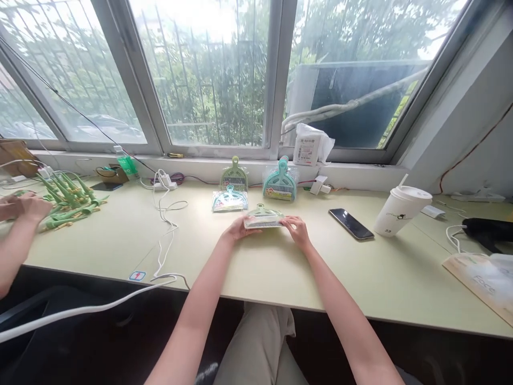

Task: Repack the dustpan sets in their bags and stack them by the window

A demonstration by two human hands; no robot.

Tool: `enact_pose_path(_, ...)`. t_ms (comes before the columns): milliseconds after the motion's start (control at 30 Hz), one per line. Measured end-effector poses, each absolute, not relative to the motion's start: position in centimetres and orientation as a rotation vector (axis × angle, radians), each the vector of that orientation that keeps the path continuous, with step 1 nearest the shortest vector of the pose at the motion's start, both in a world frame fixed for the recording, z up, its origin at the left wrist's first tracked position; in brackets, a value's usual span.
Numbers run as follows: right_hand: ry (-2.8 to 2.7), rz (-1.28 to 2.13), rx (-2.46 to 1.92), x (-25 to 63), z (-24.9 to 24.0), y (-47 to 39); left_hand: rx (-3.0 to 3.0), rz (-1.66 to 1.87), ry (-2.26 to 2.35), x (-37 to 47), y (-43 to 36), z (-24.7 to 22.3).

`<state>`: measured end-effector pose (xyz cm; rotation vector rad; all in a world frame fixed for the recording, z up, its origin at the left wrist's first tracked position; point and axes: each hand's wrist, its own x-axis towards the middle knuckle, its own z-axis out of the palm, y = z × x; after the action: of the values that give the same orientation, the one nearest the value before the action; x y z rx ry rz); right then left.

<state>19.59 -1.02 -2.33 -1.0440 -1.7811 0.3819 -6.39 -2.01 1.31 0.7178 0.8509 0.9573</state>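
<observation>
Gripping both ends — left hand (239, 229), right hand (295, 226) — of the packet (263, 217) (phone (351, 223) lies just right).

co-worker's hand (22, 207): blurred, arm cut by left edge | paper bag (483, 283): cut by right edge

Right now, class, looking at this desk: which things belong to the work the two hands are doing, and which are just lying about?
In hand:
left hand and right hand, holding the packaged mini dustpan set by its ends
three more packaged sets

Lying about:
phone
lidded paper cup
white cable
pile of green pieces, near another person's hand
</observation>
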Motion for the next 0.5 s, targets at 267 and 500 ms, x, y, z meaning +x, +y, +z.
enact_pose_path(267, -1.718, 0.481, -1.111, 19.3, -2.9, -1.1, 0.842, 0.926, 0.843, -6.7, -2.3, 0.1)
enact_pose_path(500, -1.699, 0.468, -1.071, 19.0, -2.7, -1.1, 0.941, 0.897, 0.838, -6.9, -2.5, 0.3)
